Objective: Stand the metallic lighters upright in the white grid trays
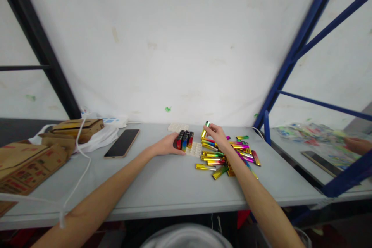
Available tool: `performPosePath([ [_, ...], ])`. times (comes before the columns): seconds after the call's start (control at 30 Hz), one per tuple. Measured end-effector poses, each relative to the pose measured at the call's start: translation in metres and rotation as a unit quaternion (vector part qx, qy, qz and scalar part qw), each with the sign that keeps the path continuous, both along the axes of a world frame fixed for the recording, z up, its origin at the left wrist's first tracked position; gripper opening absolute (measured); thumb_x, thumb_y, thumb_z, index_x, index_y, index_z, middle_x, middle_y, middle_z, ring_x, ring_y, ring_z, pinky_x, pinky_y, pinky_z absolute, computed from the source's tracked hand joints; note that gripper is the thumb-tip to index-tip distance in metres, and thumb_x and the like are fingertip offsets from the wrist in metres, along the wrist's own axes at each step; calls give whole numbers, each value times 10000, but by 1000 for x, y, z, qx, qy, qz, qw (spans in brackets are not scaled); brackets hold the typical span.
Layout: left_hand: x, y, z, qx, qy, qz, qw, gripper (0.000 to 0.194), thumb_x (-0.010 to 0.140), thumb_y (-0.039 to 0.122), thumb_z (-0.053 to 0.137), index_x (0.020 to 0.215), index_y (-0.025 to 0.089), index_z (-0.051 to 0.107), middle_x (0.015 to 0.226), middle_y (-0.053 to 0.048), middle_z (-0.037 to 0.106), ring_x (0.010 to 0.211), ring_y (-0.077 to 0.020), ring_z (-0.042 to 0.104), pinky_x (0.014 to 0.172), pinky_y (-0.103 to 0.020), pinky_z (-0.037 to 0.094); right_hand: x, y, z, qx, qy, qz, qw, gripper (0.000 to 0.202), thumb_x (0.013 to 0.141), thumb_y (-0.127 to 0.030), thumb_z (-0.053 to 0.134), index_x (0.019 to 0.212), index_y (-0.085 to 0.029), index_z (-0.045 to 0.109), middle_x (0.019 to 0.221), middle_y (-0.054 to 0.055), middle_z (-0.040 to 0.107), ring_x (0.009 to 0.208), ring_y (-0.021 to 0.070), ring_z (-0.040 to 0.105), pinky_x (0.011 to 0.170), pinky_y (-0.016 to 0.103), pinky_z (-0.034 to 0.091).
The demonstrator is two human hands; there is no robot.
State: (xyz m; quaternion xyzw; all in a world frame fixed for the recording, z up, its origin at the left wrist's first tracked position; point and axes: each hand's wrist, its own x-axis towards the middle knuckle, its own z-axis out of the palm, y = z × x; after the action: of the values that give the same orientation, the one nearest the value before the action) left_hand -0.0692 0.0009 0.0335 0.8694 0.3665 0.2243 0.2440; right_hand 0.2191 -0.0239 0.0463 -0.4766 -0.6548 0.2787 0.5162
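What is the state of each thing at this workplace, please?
Front tray: partly filled.
Standing tubes: upright, grouped.
Left hand: against the standing tubes.
Held tube: raised, tilted.
Right hand: closed on held tube.
Loose tubes: lying heaped.
Rear tray: lying flat.
Phone: flat, screen dark.
Front box: flap seemingly raised.

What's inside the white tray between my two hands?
Dark-topped coloured tubes stand in the left part of the white tray; its right part shows pale sockets. What lies beneath the tubes and behind your left hand is covered.

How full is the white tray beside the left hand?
The tray is partly full: black-topped pieces stand together at its left, while bare cells show at its right.
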Motion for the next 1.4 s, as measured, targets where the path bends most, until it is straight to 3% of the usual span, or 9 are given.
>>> performPosePath([
  [0.13,0,2,-2,6,2,0,1000,781,640,658,877,1199,166,644,1159,-106,723,1045,-326,680,914,-411,540,-7,0,-4,-16,36,-15,999,576,864,-796,558,771,-229,515,758,7,584,786,193,613,743,314,580],
  [0.3,0,2,-3,8,-8,3,1000,786,618,658,882,1193,170,658,1144,-84,736,1037,-336,683,903,-413,544,-17,-4,-3,-52,124,57,989,550,825,-725,669,1045,-227,591,1033,55,680,716,158,632,651,313,571],
  [0.4,-1,2,-3,3,-17,-4,1000,804,617,651,886,1222,173,659,1182,-91,736,1068,-346,682,929,-415,539,-22,-7,-2,-60,181,97,977,562,792,-664,736,1114,-235,570,867,-3,649,572,105,517,545,260,461],
  [0.5,-1,2,-3,2,-12,1,1000,788,620,650,886,1201,167,661,1150,-93,738,1049,-347,686,910,-414,540,-27,-6,-5,-100,207,107,967,521,795,-654,724,1072,-245,558,673,-86,472,491,79,354,465,207,303],
  [0.57,-1,2,-3,3,-9,1,1000,778,628,638,889,1201,165,655,1150,-96,736,1053,-344,686,915,-412,538,-29,-4,-8,-129,189,81,970,485,824,-683,662,1003,-246,551,619,-103,391,459,77,273,443,202,216],
  [0.67,-1,2,-3,4,-13,-9,1000,771,646,619,888,1225,171,647,1186,-98,732,1080,-340,684,939,-408,534,-29,-2,-10,-126,121,24,984,482,856,-723,570,896,-243,549,562,-100,341,440,97,259,441,226,201],
  [0.93,-1,1,-2,-2,-18,-16,1000,787,654,600,895,1249,152,642,1187,-99,730,1089,-344,684,955,-428,539,-33,-11,-6,22,-61,-50,997,588,920,-740,449,629,-230,447,585,-31,413,596,147,405,588,281,316],
  [1.1,-1,1,-3,6,-21,-16,1000,786,650,624,892,1239,161,655,1182,-87,736,1076,-341,691,944,-421,548,-41,-15,-8,18,-91,-103,990,576,874,-705,488,564,-241,341,576,-38,299,589,134,335,582,285,256],
  [1.4,-2,2,-4,7,-23,-13,1000,796,641,617,899,1252,166,659,1192,-90,736,1079,-339,686,962,-433,545,-45,-16,-6,37,-89,-111,989,394,829,-525,439,564,-236,400,569,-28,359,594,148,398,587,292,256],
])
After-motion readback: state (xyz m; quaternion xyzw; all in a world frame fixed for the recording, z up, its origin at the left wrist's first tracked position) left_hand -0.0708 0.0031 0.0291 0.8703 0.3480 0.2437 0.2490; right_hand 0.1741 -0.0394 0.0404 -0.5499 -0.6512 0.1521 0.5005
